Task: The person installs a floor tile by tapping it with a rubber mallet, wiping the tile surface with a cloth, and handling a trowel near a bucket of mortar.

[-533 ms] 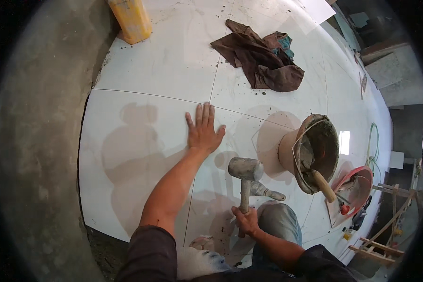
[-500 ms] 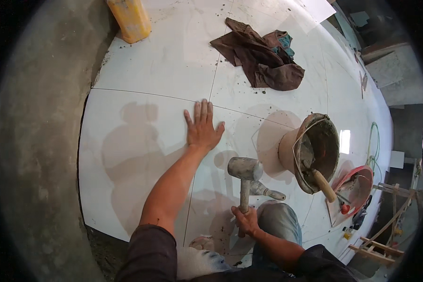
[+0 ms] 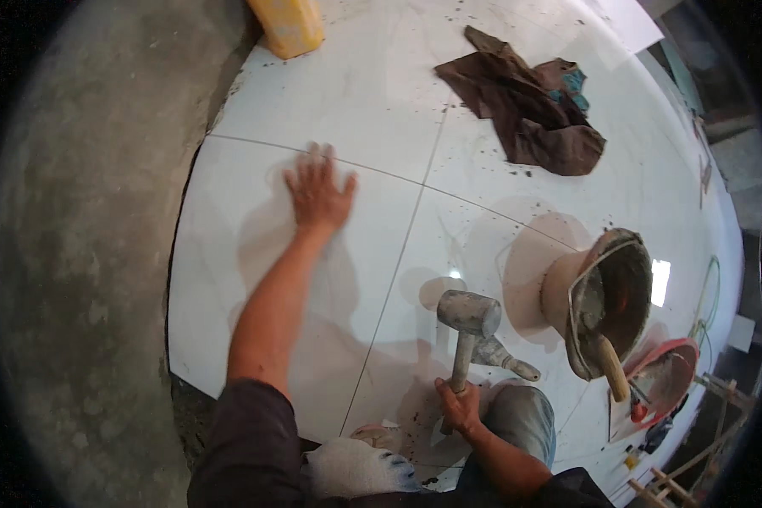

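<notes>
With fingers spread, my left hand is over the large white floor tile, close to its far joint line; whether the palm presses on it I cannot tell. My right hand grips the handle of a mallet with a thick grey head, held upright in front of my knee. Just behind the mallet, a dusty tool with a rounded handle lies on the tiles, its other end partly hidden. To the right stands a tilted bucket smeared with mortar, a wooden-handled trowel resting in it.
A brown cloth lies crumpled on the far tiles. At the far left stands a yellow container beside the bare concrete wall. A red basin with tools near it sits at the right, with wooden framing beyond.
My left hand has shifted left across the tile, away from the joint crossing. The view has turned, so the surroundings sit further right. My right hand still holds the mallet.
</notes>
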